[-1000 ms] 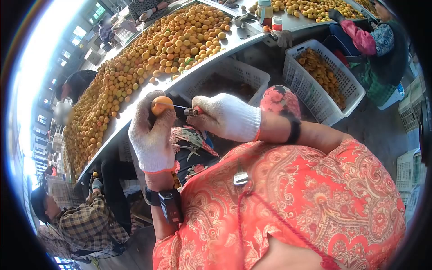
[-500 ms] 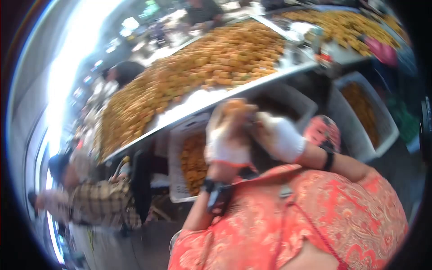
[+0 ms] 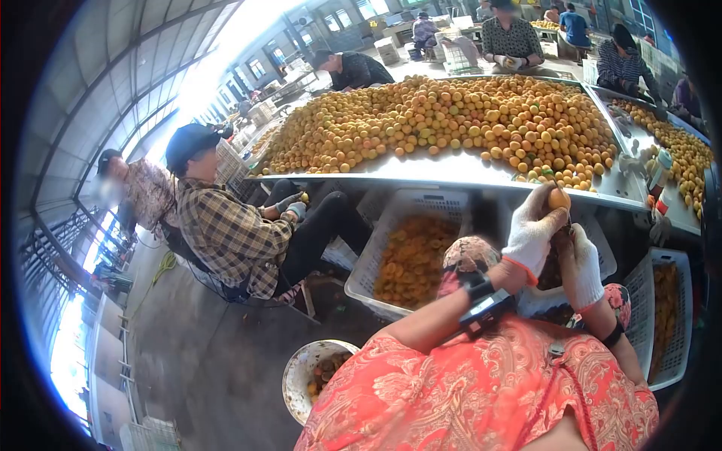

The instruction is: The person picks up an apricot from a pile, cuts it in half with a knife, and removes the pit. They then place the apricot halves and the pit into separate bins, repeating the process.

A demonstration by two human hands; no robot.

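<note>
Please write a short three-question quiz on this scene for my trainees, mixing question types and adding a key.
1. Multiple choice: Which of the wearer's hands has its fingers around the single round orange fruit?
(a) The right hand
(b) The white-gloved left hand
(c) Neither

2. True or false: The big heap of round orange fruit lies on the grey floor.

3. Fill in the blank: The white perforated plastic crate nearest the white round bucket contains ____.

Key:
1. b
2. False; the big heap of round orange fruit lies on the silvery metal table.
3. Orange fruit pieces
</note>
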